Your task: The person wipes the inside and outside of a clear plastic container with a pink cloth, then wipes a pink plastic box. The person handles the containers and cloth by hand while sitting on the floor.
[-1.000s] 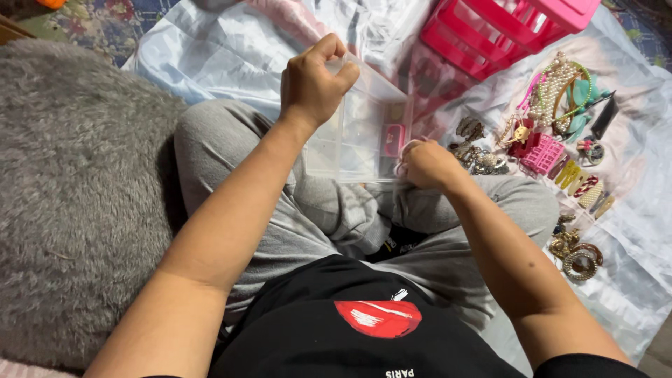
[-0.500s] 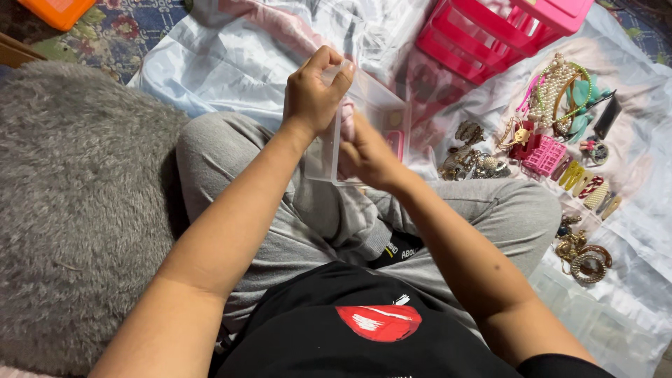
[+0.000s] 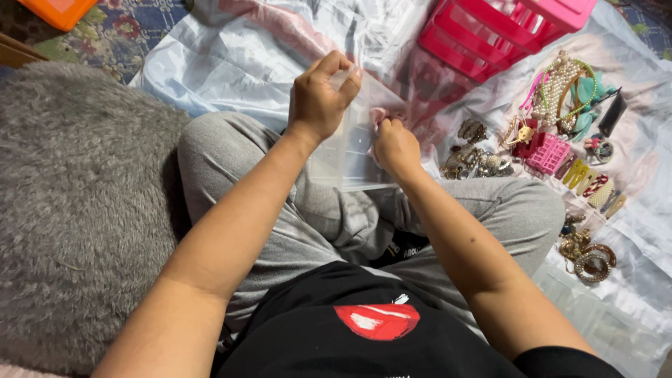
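Hands: our left hand [image 3: 323,98] pinched the top edge of a clear compartmented plastic box [image 3: 353,150] held upright over our lap; our right hand [image 3: 395,145] closed on a pink cloth [image 3: 379,115] pressed to it.
Technique: we judged a firm top grip and short strokes into each compartment served best.
Materials: rigid, glossy plastic; soft cloth; grey shaggy rug [image 3: 70,210]; crinkled plastic sheet [image 3: 231,63].
Nearby: pink slatted drawer unit [image 3: 490,28], metal jewellery [image 3: 476,157].

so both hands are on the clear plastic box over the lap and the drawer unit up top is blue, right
Not quite: the drawer unit is pink, not blue, as the head view shows. The left hand and right hand are indeed on the clear plastic box over the lap.
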